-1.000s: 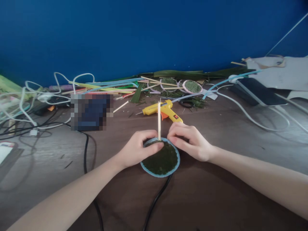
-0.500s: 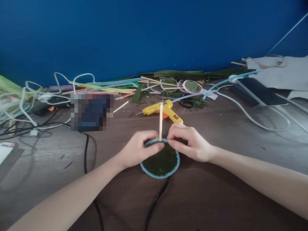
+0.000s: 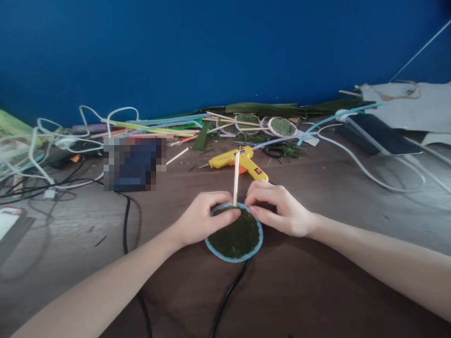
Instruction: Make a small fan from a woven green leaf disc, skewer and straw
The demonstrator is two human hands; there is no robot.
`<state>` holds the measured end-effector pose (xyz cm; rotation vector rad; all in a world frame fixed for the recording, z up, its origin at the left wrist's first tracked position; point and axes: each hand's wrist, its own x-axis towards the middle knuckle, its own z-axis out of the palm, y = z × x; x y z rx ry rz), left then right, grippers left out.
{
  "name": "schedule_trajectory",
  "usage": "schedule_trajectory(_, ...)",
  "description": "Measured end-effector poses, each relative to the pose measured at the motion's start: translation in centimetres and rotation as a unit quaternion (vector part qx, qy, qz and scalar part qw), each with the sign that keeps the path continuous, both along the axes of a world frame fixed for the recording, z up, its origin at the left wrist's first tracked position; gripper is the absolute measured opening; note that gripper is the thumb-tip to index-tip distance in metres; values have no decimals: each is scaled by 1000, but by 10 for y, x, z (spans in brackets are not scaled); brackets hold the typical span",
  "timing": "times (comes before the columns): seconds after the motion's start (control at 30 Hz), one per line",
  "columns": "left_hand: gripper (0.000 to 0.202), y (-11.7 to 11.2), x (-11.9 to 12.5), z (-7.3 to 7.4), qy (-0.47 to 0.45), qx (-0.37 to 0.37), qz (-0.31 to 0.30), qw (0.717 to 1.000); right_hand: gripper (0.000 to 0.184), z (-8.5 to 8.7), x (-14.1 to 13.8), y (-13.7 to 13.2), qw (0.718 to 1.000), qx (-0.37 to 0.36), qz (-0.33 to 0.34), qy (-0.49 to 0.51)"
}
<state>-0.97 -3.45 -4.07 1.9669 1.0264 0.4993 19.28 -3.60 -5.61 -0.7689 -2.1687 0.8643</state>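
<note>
– Facing what, up top?
– Facing a plain, deep blue wall [image 3: 211,51], darker toward the upper right corner.
– And below?
– Down to a broad, dark brown tabletop [image 3: 176,281], faintly streaked like wood grain.
– Lit how?
– Softly, paling to grey at left and right, dim and brown through the middle.

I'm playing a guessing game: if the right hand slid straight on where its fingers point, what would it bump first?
Probably the stick, with the left hand beyond it. The right hand seems to be at the edge of the disc, maybe touching it, but depth is hard to judge.
</note>
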Motion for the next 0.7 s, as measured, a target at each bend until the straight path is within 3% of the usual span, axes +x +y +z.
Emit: schedule_trajectory(0.7,24,-2,-1,2,20,-5,6,1000,12,2,-1,1,1000,9,2,-12)
